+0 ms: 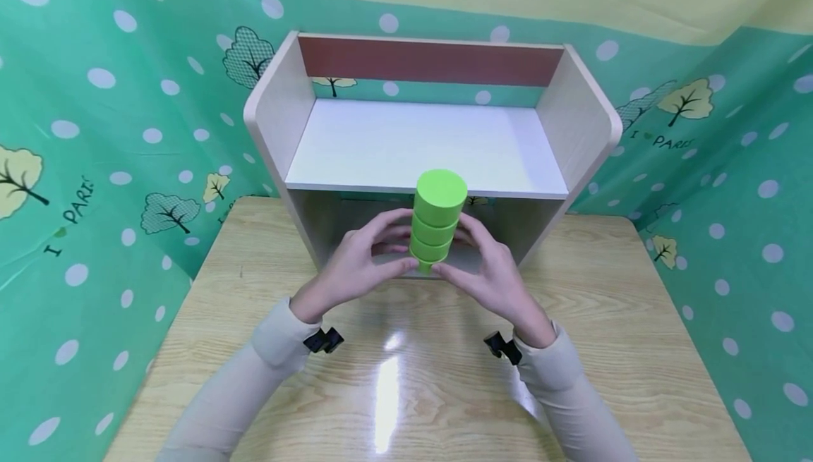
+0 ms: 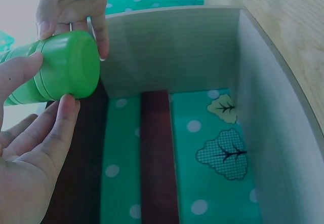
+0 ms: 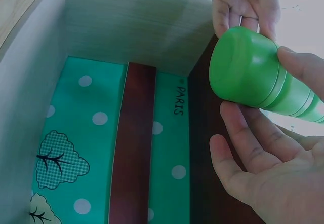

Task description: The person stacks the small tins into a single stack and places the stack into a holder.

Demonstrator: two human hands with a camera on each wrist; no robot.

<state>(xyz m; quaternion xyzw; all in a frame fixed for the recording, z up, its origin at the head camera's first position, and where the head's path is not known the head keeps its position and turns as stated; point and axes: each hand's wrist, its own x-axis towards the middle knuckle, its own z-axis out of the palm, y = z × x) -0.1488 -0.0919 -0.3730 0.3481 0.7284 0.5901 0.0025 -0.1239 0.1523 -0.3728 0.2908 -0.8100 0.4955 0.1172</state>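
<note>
Between both hands a bright green ridged cylinder (image 1: 440, 197) is held roughly upright in front of the shelf unit. Ring-like grooves divide it into sections, and a narrower green piece shows at its lower end; whether it is one piece or stacked parts I cannot tell. My left hand (image 1: 368, 257) grips its left side, thumb low in front and fingers behind. From the opposite side my right hand (image 1: 485, 275) holds it likewise. In the left wrist view the cylinder's smooth flat end (image 2: 86, 64) faces the shelf. Fingertips (image 3: 230, 110) touch its underside in the right wrist view.
A small two-level shelf unit (image 1: 406, 144) stands on the wooden table (image 1: 317, 391), with raised side panels (image 1: 587, 109) and a brown back rail (image 1: 432, 61). Green dotted cloth (image 1: 95, 236) hangs behind and at both sides.
</note>
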